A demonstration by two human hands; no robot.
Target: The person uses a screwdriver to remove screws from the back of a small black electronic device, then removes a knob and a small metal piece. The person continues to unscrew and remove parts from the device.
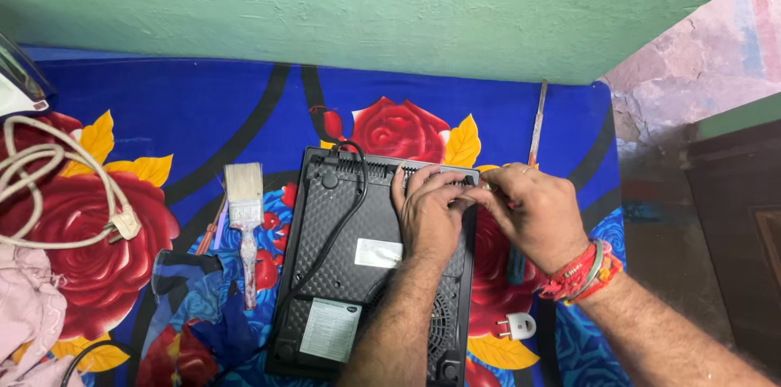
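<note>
Head view. A black appliance (358,265), turned underside up, is laid on a blue cloth (146,102) printed with red roses. Its black cord (346,208) is run across the ribbed base, on which two pale labels are fixed. The left hand (429,212) is laid flat on the upper right part of the base, fingers (419,181) curled over the far edge. The right hand (533,212) is placed just beside it at the same corner, its fingers pinched narrowly on something small; what is gripped cannot be told. A paintbrush (244,216) is seen to the left of the appliance, a white plug (518,326) to its right, and a coiled white cable (57,192) well apart at the left edge.
</note>
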